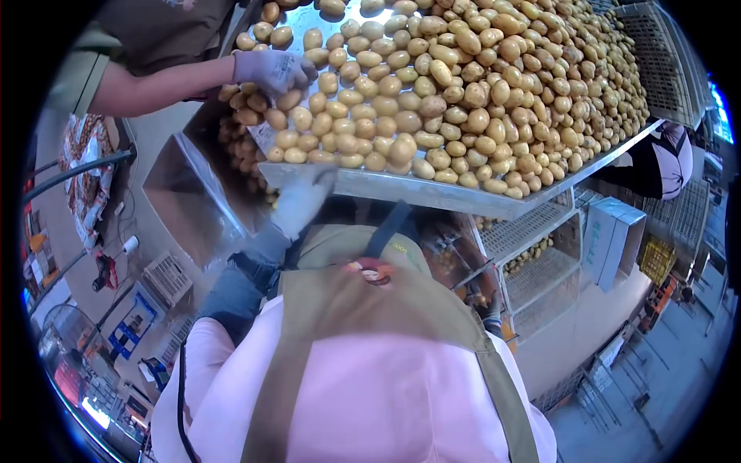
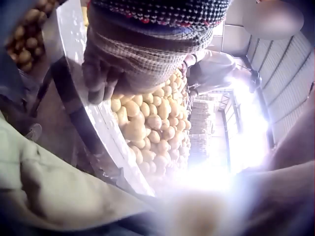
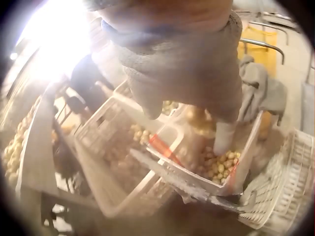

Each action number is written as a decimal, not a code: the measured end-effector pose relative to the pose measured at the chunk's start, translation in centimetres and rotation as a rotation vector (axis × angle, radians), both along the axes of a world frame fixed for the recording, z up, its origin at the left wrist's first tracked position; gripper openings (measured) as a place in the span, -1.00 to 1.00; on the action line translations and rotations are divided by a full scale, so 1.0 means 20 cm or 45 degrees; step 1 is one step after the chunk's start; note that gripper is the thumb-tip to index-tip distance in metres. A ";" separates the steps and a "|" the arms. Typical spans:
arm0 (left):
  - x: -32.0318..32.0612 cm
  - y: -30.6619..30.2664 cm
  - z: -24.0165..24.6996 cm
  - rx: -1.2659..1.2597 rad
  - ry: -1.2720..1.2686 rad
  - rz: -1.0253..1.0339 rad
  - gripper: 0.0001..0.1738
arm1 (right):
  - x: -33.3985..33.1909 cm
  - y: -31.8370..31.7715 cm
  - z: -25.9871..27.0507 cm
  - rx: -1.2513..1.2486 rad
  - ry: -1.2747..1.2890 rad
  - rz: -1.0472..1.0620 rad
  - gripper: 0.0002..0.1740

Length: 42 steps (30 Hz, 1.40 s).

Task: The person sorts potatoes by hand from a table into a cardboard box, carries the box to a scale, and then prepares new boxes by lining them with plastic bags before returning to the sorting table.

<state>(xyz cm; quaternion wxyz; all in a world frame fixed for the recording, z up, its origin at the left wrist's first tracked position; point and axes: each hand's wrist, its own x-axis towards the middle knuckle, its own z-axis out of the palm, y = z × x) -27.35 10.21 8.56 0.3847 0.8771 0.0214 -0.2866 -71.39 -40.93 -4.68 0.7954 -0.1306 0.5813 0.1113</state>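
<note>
My gloved left hand (image 1: 302, 204) is at the near metal rim of a tray (image 1: 370, 184) heaped with yellow potatoes (image 1: 494, 92). In the left wrist view its loosely bent fingers (image 2: 98, 81) hang at the rim, beside the potatoes (image 2: 152, 120), with nothing seen in them. My gloved right hand (image 3: 182, 78) is low at my right side, blurred, above a white crate (image 3: 253, 140) with small potatoes (image 3: 221, 167) in it. Its fingers point down, spread apart, and a blurred yellowish potato (image 3: 199, 120) shows between them. In the head view my body mostly hides this hand.
Across the tray's left end, another person's gloved hand (image 1: 274, 71) touches potatoes. A cardboard box (image 1: 193, 189) stands left of the tray. Shelves (image 1: 532, 231) with potatoes are under its right side, near a white box (image 1: 614, 235). A second crate (image 3: 108, 157) stands beside the first.
</note>
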 end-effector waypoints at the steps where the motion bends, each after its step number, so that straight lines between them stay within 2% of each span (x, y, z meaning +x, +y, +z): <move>1: 0.02 0.00 -0.05 0.064 -0.166 -0.006 -0.62 | 0.08 0.00 0.02 -0.477 0.258 0.361 -0.40; 2: 0.05 0.01 -0.14 0.131 -0.337 -0.013 -0.61 | 0.19 0.02 0.01 -0.882 0.448 0.466 -0.43; 3: 0.07 0.01 -0.22 0.199 -0.510 -0.015 -0.60 | 0.41 0.07 0.05 -1.290 0.448 0.409 -0.45; 5: 0.08 -0.06 -0.33 0.354 -0.598 -0.127 -0.57 | 0.96 0.31 0.26 -1.942 0.118 0.416 -0.48; 7: 0.10 -0.14 -0.34 0.428 -0.606 -0.196 -0.55 | 1.53 0.72 0.70 -2.538 -0.162 0.988 -0.49; 9: 0.12 -0.20 -0.32 0.420 -0.541 -0.209 -0.55 | 1.86 0.95 0.69 -2.436 -0.894 1.186 -0.43; 10: 0.11 -0.21 -0.31 0.374 -0.543 -0.179 -0.55 | 2.01 1.11 0.72 -2.447 -1.116 1.396 -0.38; 12: 0.06 -0.20 -0.29 0.289 -0.541 -0.112 -0.57 | 2.21 1.39 0.59 -2.400 -1.380 1.915 -0.37; 14: 0.00 -0.11 -0.33 0.085 -0.637 0.099 -0.62 | 2.27 1.56 0.50 -2.631 -1.479 2.295 -0.35; 15: -0.05 -0.06 -0.33 -0.002 -0.672 0.198 -0.64 | 2.32 1.57 0.46 -2.746 -1.520 2.343 -0.31; 16: -0.08 -0.02 -0.28 -0.097 -0.702 0.288 -0.66 | 2.40 1.55 0.54 -2.842 -1.445 2.437 -0.29; 18: -0.14 0.11 -0.17 -0.076 -0.515 0.282 -0.69 | 2.55 1.42 0.50 -3.001 -1.377 2.340 -0.31; 20: -0.20 0.18 -0.16 -0.052 -0.289 0.312 -0.69 | 2.73 1.28 0.45 -3.132 -1.450 2.167 -0.31; 22: -0.23 0.21 -0.16 -0.258 -0.235 0.484 -0.71 | 3.01 1.22 0.52 -3.081 -1.200 1.832 -0.42; 24: -0.26 0.21 -0.17 -0.349 -0.188 0.585 -0.71 | 3.26 1.16 0.46 -3.277 -0.945 1.623 -0.46; 25: -0.26 0.20 -0.18 -0.347 -0.178 0.604 -0.70 | 3.33 1.19 0.45 -3.276 -0.890 1.642 -0.49; 26: -0.25 0.20 -0.19 -0.340 -0.162 0.624 -0.70 | 3.43 1.21 0.36 -3.101 -1.140 1.557 -0.49; 28: -0.23 0.13 -0.20 -0.275 -0.297 0.495 -0.69 | 3.38 1.40 0.41 -3.186 -1.228 1.873 -0.48; 30: -0.16 0.07 -0.19 -0.094 -0.481 0.248 -0.67 | 3.15 1.56 0.58 -3.107 -1.466 2.463 -0.47; 31: -0.09 0.04 -0.18 -0.067 -0.602 0.006 -0.64 | 3.01 1.58 0.56 -2.912 -1.454 2.449 -0.45; 32: -0.07 0.00 -0.20 -0.126 -0.573 -0.091 -0.61 | 2.88 1.57 0.51 -2.726 -1.441 2.423 -0.43; 34: 0.02 -0.05 -0.18 -0.115 -0.772 -0.096 -0.63 | 2.69 1.50 0.42 -2.877 -1.663 2.187 -0.45; 37: 0.03 -0.02 -0.25 0.095 -0.501 0.040 -0.68 | 2.76 1.57 0.47 -2.763 -1.709 1.990 -0.55; 40: 0.00 -0.03 -0.25 0.058 -0.777 0.142 -0.74 | 3.13 1.60 0.60 -2.325 -1.608 3.054 -0.81; 42: 0.03 -0.07 -0.14 -0.049 -0.738 0.129 -0.78 | 3.42 1.53 0.60 -2.923 -1.802 2.254 -0.77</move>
